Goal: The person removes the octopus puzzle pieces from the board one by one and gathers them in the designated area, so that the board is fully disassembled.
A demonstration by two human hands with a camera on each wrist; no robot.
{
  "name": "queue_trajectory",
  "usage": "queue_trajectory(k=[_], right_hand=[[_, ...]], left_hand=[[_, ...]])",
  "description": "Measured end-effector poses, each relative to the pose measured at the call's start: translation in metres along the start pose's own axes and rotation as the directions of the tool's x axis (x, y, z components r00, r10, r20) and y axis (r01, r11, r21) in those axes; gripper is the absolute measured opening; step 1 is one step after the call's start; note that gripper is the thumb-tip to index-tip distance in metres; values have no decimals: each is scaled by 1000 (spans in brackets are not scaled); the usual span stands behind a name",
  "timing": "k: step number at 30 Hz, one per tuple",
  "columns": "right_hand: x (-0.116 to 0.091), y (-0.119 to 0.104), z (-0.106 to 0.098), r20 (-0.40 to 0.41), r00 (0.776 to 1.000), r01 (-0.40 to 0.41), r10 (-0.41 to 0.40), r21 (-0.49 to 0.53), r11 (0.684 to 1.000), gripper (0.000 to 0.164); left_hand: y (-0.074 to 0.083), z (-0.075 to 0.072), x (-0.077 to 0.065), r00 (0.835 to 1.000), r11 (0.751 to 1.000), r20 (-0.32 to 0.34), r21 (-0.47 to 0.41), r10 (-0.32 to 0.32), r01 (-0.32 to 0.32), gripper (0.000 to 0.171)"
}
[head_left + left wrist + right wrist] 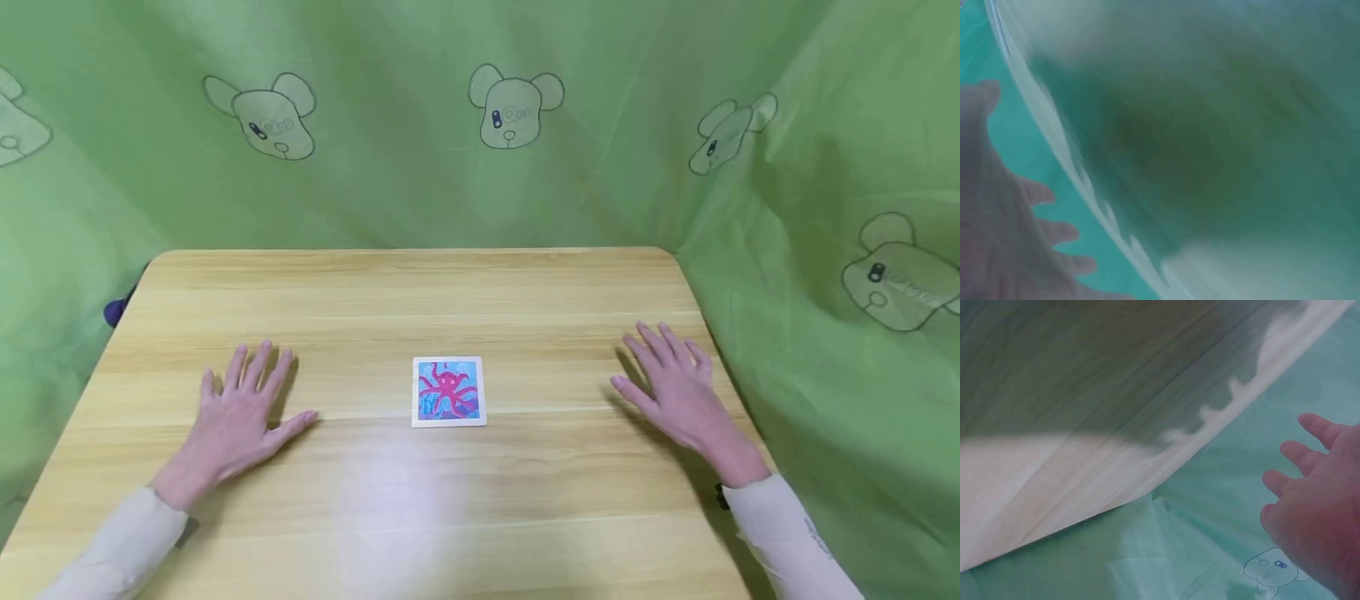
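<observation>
A square picture with a white border [449,392] lies flat near the middle of the wooden table [360,308]. It shows a pink octopus on a blue and purple background. To its left is my left hand [236,421], palm down with fingers spread and holding nothing. On the other side, near the table's right edge, my right hand [678,400] is held with its fingers apart and nothing in them. Both hands appear at the sides of the wrist views, the left hand [997,212] and the right hand [1322,500], each casting a shadow on the tabletop.
A green curtain [405,183] printed with mouse-like heads hangs behind the table and along its sides. Something small and dark purple [115,312] sticks out past the left table edge.
</observation>
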State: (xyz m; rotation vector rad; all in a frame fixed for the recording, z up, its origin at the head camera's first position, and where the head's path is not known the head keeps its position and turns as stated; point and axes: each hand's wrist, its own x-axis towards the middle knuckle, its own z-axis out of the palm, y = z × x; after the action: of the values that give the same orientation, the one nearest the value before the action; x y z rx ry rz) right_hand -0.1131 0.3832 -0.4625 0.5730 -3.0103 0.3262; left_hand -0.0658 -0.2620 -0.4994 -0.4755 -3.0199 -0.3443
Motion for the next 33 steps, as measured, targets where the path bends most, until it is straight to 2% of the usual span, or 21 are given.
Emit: queue_trajectory(k=[3, 7, 10, 14, 19, 23, 27, 30, 33], right_hand=[[-2, -2, 0, -10, 1000, -13, 13, 16, 1000, 78], [1, -7, 4, -24, 1000, -6, 8, 72, 997, 77], [3, -12, 6, -37, 999, -1, 5, 114, 993, 76], [9, -22, 5, -62, 998, 2, 8, 160, 987, 75], [21, -42, 9, -62, 998, 12, 3, 253, 968, 70], [32, -60, 11, -60, 998, 14, 5, 317, 948, 64], [43, -77, 16, -44, 999, 43, -29, 376, 926, 59], [51, -93, 22, -11, 998, 57, -58, 440, 896, 58], [61, -109, 29, 21, 996, 63, -86, 523, 850, 58]], left_hand=[[-1, 0, 6, 1000, 1000, -3, -2, 21, -21, 101], [6, 2, 8, 999, 998, 16, -45, 34, -34, 103], [20, 2, 13, 995, 992, 95, -120, 39, -28, 102], [44, 1, 26, 977, 975, 207, -221, 43, 3, 99], [70, 1, 43, 966, 955, 252, -296, 62, 16, 97], [86, 7, 60, 969, 953, 235, -304, 75, 0, 96], [96, 16, 71, 973, 963, 222, -270, 56, 6, 96], [101, 19, 74, 974, 973, 225, -232, 40, 14, 98], [106, 20, 77, 968, 981, 244, -192, 53, -5, 108]])
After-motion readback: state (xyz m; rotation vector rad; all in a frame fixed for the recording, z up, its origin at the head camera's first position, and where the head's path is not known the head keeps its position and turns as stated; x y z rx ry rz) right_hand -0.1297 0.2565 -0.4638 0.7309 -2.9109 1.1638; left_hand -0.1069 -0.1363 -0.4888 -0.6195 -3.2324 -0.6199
